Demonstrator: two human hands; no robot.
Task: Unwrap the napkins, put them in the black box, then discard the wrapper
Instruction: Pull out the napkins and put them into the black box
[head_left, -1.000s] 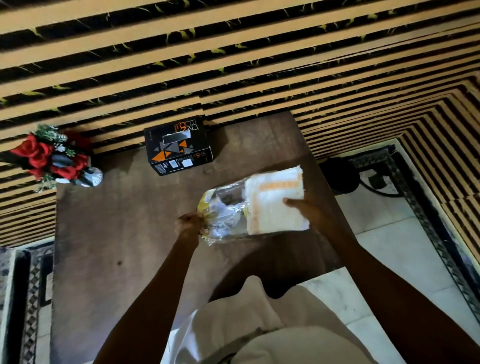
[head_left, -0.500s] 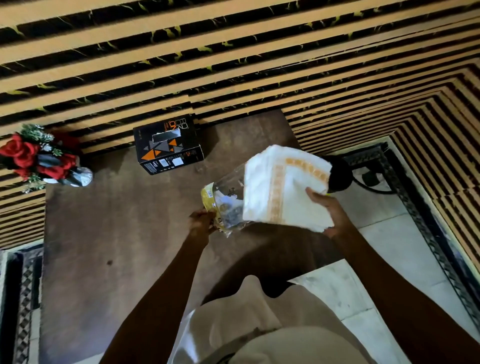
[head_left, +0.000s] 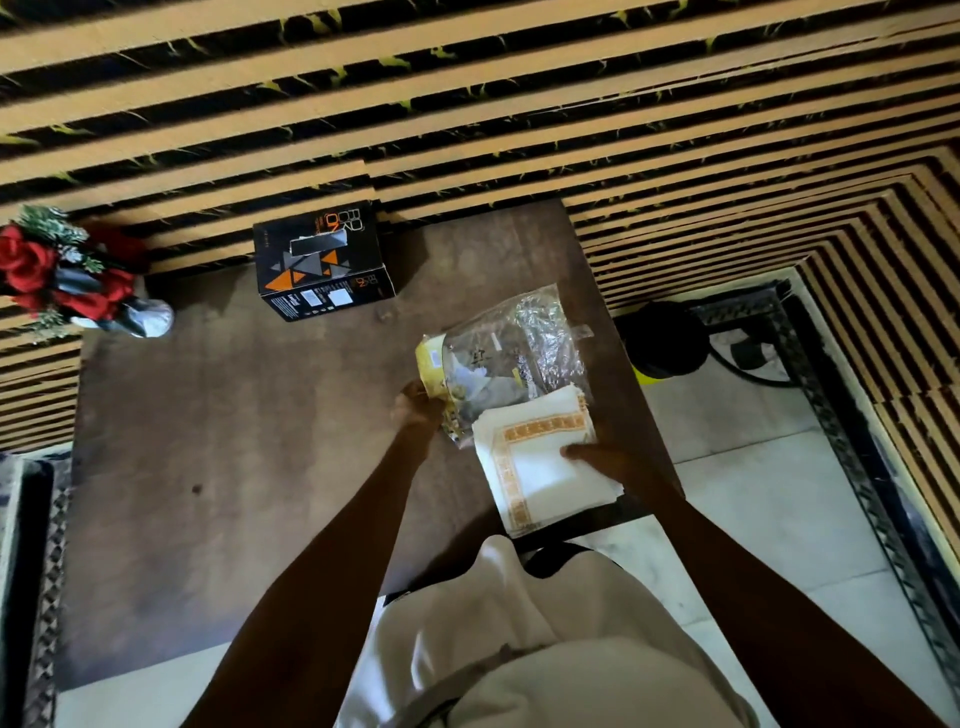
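A stack of white napkins (head_left: 530, 467) with an orange border lies near the table's right front edge, fully out of the wrapper, with my right hand (head_left: 602, 460) gripping it from the right. The clear plastic wrapper (head_left: 509, 353) with a yellow end lies just behind the napkins. My left hand (head_left: 415, 410) pinches the wrapper's yellow end. The black box (head_left: 322, 265) with orange triangles stands at the table's back edge, apart from both hands.
The brown wooden table (head_left: 234, 441) stands against a striped wall. A vase of red roses (head_left: 67, 280) sits at the back left corner. A dark round object (head_left: 662, 338) and a cable lie on the tiled floor right of the table.
My right hand has pulled the napkin stack out of the wrapper, lifted it, then brought it down toward the table's front edge. My left hand kept hold of the wrapper.
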